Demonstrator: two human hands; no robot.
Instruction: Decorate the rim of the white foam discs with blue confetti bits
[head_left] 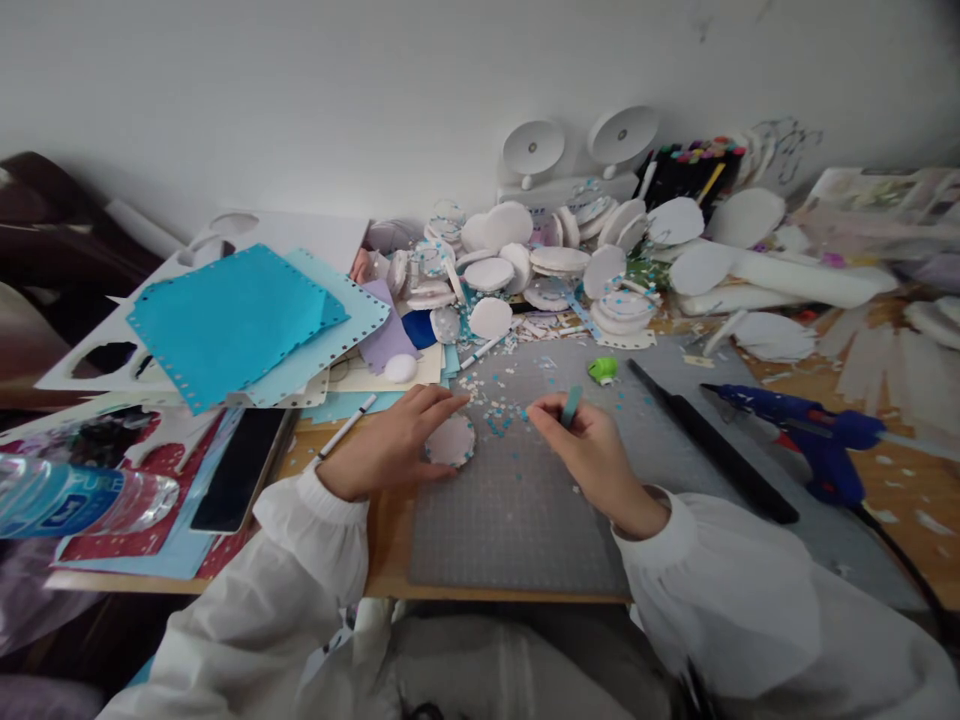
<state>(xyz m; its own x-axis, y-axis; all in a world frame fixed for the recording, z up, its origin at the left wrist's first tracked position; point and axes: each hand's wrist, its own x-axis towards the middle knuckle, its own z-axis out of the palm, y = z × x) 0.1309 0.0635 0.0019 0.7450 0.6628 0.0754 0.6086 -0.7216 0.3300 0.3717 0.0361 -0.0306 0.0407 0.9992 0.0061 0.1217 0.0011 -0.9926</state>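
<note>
My left hand point(405, 440) rests at the left edge of the grey cutting mat point(517, 540). Its thumb and fingers hold a small white round disc point(450, 442) from the side, with blue and white bits along the disc's rim. My right hand point(589, 450) is closed, and a slim teal tool point(571, 405) sticks up between its fingers; its lower part is hidden. A tiny blue piece is at the right fingertips. Loose blue and white paper bits point(495, 412) lie scattered on the mat between the hands.
Many white discs point(491, 272) are piled at the back. A green object point(602, 370), a black bar point(709, 440) and a blue glue gun point(817, 430) lie to the right. Leftward are blue sheets point(240, 320), a phone point(244, 470), a pen point(345, 428) and a water bottle point(82, 497).
</note>
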